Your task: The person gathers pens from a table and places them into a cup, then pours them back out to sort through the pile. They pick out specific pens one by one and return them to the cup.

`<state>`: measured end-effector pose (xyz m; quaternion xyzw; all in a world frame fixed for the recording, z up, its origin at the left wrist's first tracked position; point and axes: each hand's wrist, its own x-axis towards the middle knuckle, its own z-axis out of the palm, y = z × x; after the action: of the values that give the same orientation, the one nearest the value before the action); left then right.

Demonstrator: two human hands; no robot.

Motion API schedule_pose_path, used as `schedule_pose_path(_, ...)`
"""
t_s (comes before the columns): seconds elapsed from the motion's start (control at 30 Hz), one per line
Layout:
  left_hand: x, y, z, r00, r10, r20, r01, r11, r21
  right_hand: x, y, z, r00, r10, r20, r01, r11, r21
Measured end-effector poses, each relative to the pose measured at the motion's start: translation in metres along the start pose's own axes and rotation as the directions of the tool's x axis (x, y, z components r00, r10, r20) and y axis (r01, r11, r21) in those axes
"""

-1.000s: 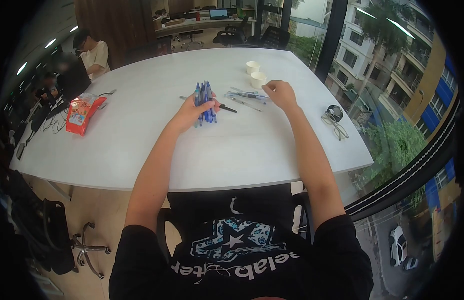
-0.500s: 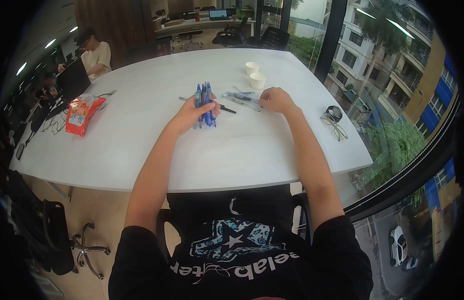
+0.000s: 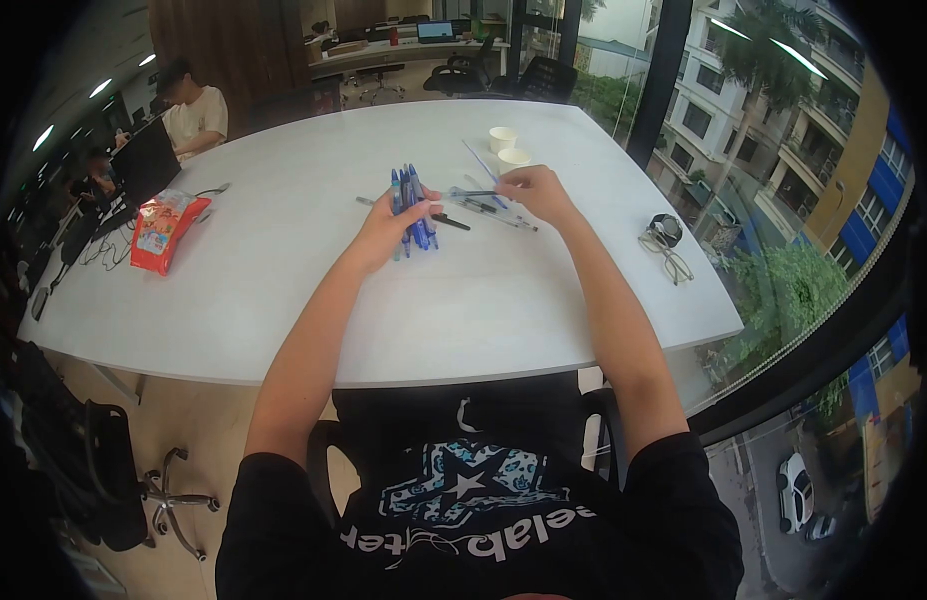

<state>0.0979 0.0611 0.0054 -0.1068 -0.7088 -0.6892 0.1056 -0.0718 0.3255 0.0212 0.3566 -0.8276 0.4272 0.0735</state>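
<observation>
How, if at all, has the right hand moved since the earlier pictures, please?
Yes, the right hand has moved left, judged against the nearer cup, toward the bundled pens in the left hand.

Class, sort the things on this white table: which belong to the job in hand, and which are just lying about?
Seemingly in the job:
bundle of pens, in the left hand
pen, in the right hand
loose pens

Apparently lying about:
red packet
watch
glasses
front cup and rear cup, perhaps
</observation>
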Motion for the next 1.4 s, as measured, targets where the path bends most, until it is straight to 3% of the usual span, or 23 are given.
schedule_pose_path(0.03,0.002,-0.003,0.003,0.999,0.021,-0.039,-0.022,0.999,-0.04,-0.001,-0.014,0.007,1.0,-0.003,0.002,0.003,1.0,-0.002)
schedule_pose_path(0.1,0.003,-0.005,0.007,0.997,0.034,-0.075,-0.04,0.996,-0.075,-0.01,-0.04,0.03,0.977,-0.011,0.211,-0.079,0.906,0.416)
schedule_pose_path(0.2,-0.001,0.0,0.013,0.995,0.033,-0.091,-0.044,0.992,-0.117,-0.014,-0.052,0.06,0.938,-0.094,0.332,-0.008,0.956,0.293)
schedule_pose_path(0.3,-0.004,0.002,0.017,0.993,0.022,-0.114,-0.035,0.993,-0.112,-0.019,-0.055,0.067,0.944,-0.178,0.277,0.109,0.963,0.245)
schedule_pose_path(0.43,0.001,0.0,0.008,0.995,-0.006,-0.1,-0.001,0.998,-0.071,-0.018,-0.057,0.052,0.93,-0.206,0.303,0.145,0.967,0.212)
schedule_pose_path(0.5,0.002,0.002,0.004,0.995,0.003,-0.097,-0.007,0.999,-0.039,-0.008,-0.053,0.033,0.975,0.018,0.222,-0.081,0.958,0.277)
schedule_pose_path(0.53,0.002,0.005,0.003,0.993,0.018,-0.119,-0.024,0.999,-0.049,-0.004,-0.04,0.026,0.974,0.017,0.225,-0.08,0.958,0.276)
schedule_pose_path(0.6,0.0,0.007,-0.002,0.989,0.035,-0.143,-0.044,0.997,-0.059,-0.002,-0.014,0.015,0.999,0.032,-0.039,-0.038,0.986,-0.164)
schedule_pose_path(0.63,-0.001,0.007,-0.006,0.99,0.041,-0.133,-0.044,0.999,-0.019,-0.005,-0.006,0.011,0.999,0.032,-0.039,-0.038,0.986,-0.164)
schedule_pose_path(0.7,-0.001,0.008,-0.009,0.992,0.046,-0.116,-0.043,0.999,0.023,-0.012,0.002,0.005,0.992,0.112,0.064,-0.07,0.884,-0.462)
schedule_pose_path(0.8,-0.003,0.009,-0.008,0.996,-0.062,-0.071,0.066,0.995,0.068,-0.01,-0.005,0.001,0.959,0.25,0.129,-0.165,0.87,-0.464)
schedule_pose_path(0.87,-0.004,0.01,-0.008,0.996,-0.093,-0.009,0.094,0.993,0.066,-0.008,-0.009,0.002,0.964,0.229,0.136,-0.125,0.838,-0.531)
schedule_pose_path(1.03,-0.005,0.009,-0.007,0.998,-0.056,-0.026,0.056,0.998,0.01,-0.01,-0.017,0.002,0.977,0.167,0.135,-0.023,0.706,-0.708)
schedule_pose_path(1.13,-0.004,0.011,-0.006,0.998,-0.058,-0.025,0.058,0.998,-0.021,-0.009,-0.014,-0.008,0.979,0.154,0.135,-0.032,0.767,-0.641)
schedule_pose_path(1.2,-0.004,0.01,-0.004,0.997,-0.067,-0.034,0.066,0.997,-0.031,-0.005,-0.012,-0.014,0.993,0.022,0.113,0.019,0.936,-0.35)
schedule_pose_path(1.23,-0.004,0.009,-0.003,0.997,-0.065,-0.039,0.062,0.996,-0.065,-0.002,-0.015,-0.012,0.993,0.018,0.118,0.025,0.936,-0.352)
schedule_pose_path(1.27,-0.003,0.007,-0.002,0.997,-0.063,-0.043,0.059,0.993,-0.098,0.0,-0.017,-0.009,0.99,0.086,0.114,-0.082,0.996,-0.039)
schedule_pose_path(1.3,-0.003,0.005,0.0,0.997,-0.064,-0.045,0.059,0.993,-0.098,0.0,-0.024,-0.005,0.979,0.153,0.132,-0.185,0.943,0.278)
schedule_pose_path(1.4,0.0,0.003,0.009,0.997,-0.013,-0.073,0.004,0.993,-0.118,-0.015,-0.066,0.011,0.973,0.091,0.212,-0.178,0.881,0.438)
